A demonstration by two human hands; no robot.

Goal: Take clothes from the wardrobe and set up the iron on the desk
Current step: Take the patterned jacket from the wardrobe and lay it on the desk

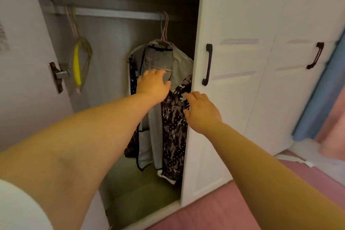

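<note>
Early stage: my left hand (153, 85) and right hand (200, 111), fingers spread, at patterned garment (173, 127) hanging in wardrobe (214, 24); nothing gripped, iron unseen.

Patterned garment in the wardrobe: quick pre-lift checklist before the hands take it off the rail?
1. Wardrobe open in front of the garment: ok; the white door stands just right of it.
2. Patterned garment hanging on the rail: ok, hook over the bar.
3. Grey garment cover clear of the garment: not ok, it drapes over the top and left side.
4. Left hand on the hanger: cannot tell; fingers spread at the cover, no closed grasp.
5. Right hand gripping fabric: not ok, open at the garment's edge.
6. Empty hangers out of the way: ok, far left on the rail.
</note>
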